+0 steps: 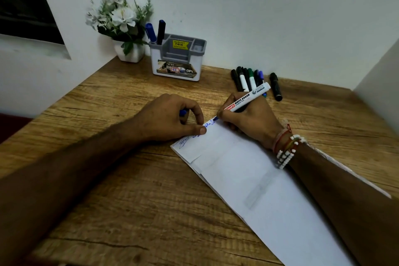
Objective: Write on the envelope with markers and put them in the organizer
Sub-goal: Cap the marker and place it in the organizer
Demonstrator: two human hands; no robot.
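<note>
Markers [161, 31] in organizer [154, 58], two; marker [247, 98] in right hand [252, 120], one; envelope [248, 170], one

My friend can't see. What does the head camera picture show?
A right hand writes in blue on a white envelope with a whiteboard marker, while the left hand, holding a blue cap, pins the envelope to a table. Behind stand an organizer with two markers and a loose marker pile.
</note>
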